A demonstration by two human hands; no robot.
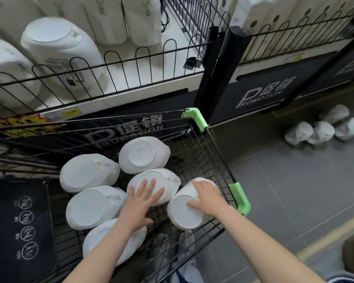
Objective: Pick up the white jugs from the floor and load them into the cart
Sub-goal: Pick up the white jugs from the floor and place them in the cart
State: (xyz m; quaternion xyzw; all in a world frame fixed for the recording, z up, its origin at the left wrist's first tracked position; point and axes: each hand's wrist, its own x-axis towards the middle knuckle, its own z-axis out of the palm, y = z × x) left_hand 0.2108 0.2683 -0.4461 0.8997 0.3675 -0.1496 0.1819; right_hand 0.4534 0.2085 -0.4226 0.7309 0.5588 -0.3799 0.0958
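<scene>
A black wire cart [217, 160] with green corner guards holds several white jugs lying bottom-up. My left hand [140, 203] lies flat, fingers spread, on the base of a middle jug [170, 181]. My right hand [207, 198] grips the rightmost jug [182, 213], which leans against the cart's right wall. Other jugs lie to the left [88, 173], behind [143, 155], at the front left [90, 208] and under my left forearm [102, 240]. Several more white jugs [323, 127] lie on the grey floor at the right.
A shelf with a black wire fence [119, 64] stands behind the cart, stocked with white jugs [57, 48] and bottles. A black promotion panel [264, 92] runs along its base. A black child-seat flap [18, 219] is at the cart's left. Grey tiled floor [294, 190] spreads right.
</scene>
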